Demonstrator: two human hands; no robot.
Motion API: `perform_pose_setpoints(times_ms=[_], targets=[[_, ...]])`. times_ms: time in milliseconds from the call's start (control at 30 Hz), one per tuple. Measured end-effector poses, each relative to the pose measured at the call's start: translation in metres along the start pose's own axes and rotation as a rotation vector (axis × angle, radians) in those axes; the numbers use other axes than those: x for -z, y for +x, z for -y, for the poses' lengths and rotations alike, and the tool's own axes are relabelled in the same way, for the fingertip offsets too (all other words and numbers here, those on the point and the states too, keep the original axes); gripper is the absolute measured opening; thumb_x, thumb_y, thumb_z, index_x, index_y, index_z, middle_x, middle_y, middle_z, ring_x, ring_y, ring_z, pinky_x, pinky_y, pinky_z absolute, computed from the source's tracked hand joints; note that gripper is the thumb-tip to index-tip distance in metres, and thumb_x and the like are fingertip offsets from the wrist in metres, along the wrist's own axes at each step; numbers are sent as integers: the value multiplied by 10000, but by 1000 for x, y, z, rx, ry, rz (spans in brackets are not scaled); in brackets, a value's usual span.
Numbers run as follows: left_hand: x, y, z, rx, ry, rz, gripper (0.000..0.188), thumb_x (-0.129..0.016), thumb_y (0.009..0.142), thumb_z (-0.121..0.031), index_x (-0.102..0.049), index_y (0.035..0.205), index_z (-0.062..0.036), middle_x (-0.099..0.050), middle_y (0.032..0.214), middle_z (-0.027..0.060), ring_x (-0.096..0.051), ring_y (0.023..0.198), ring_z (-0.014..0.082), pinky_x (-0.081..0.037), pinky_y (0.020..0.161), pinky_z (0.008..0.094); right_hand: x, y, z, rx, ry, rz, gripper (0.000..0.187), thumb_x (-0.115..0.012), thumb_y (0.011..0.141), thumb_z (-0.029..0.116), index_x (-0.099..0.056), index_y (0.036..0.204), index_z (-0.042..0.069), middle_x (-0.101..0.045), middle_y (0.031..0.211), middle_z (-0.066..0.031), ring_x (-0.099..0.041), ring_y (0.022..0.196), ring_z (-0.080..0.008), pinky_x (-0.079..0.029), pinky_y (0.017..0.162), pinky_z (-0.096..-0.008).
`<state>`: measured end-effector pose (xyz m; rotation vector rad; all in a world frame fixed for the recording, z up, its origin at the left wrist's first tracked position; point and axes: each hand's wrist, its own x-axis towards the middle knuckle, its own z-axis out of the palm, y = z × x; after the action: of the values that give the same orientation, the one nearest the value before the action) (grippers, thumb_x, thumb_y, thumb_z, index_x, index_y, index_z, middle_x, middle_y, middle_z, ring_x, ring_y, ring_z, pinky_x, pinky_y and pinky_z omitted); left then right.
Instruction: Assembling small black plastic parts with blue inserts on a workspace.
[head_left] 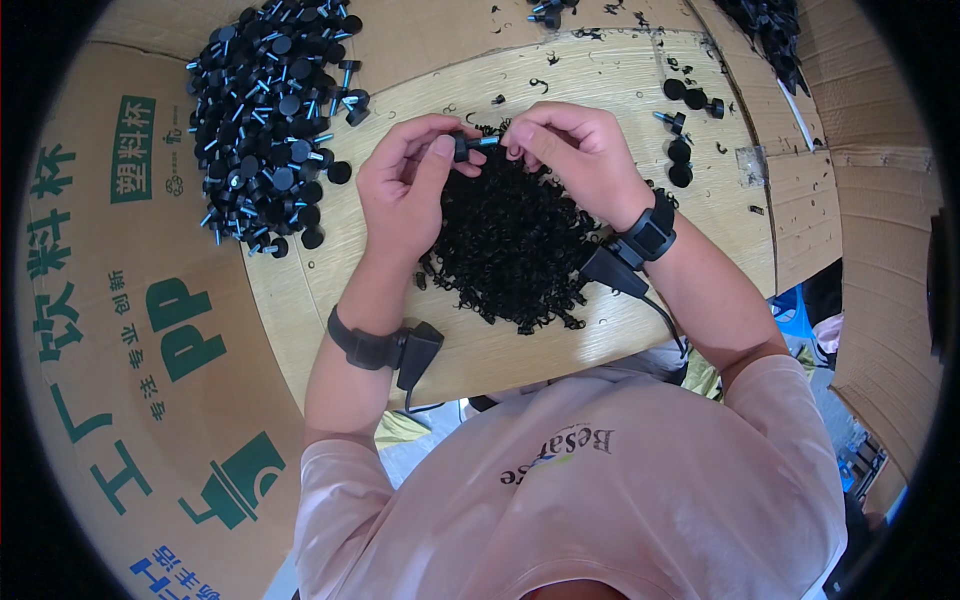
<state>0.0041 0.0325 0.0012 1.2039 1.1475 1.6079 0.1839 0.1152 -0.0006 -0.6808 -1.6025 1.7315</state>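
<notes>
Over the far part of the heap of small curled black pieces, the person's left hand holds a round-headed black knob by its head, while the right hand's fingers meet at the tip of its bluish stud. Left of the heap lies a big pile of similar knobs; right of it, several loose knobs sit apart

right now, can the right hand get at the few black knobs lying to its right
Probably yes: the black knobs lie close beside the right hand, and nothing tall shows between them.
</notes>
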Motion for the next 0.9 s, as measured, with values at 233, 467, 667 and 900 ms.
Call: perform_pose_setpoints(times_ms=[233,467,667,900], targets=[[0,-2,3,19,65,40,191,-559,942,-53,-576,1100,53,-664,971,143,-659,808,166,-559,708,276,-5,-1,-5,145,-135,60,216,-698,853,76,-679,1061,20,-686,858,-42,-606,749,-64,-502,680,-212],[-8,-3,0,26,77,42,220,-627,891,-12,-601,1101,48,-665,925,104,-657,795,148,-554,718,256,-5,-3,-2,73,-86,6,139,-687,859,70,-704,982,7,-709,855,-75,-634,735,-80,-523,680,-227],[-4,-3,4,-29,192,55,260,-739,804,-21,-647,1042,27,-674,933,103,-646,796,128,-546,715,252,-1,-1,-3,71,-104,58,112,-670,878,88,-697,936,-3,-687,784,-54,-625,695,-80,-519,645,-220],[-4,-1,6,-191,448,112,321,-770,729,16,-674,1034,-15,-682,945,105,-662,834,168,-545,749,270,3,2,-1,-78,9,46,139,-622,920,119,-668,934,-10,-654,758,-39,-605,662,-79,-519,600,-221]])
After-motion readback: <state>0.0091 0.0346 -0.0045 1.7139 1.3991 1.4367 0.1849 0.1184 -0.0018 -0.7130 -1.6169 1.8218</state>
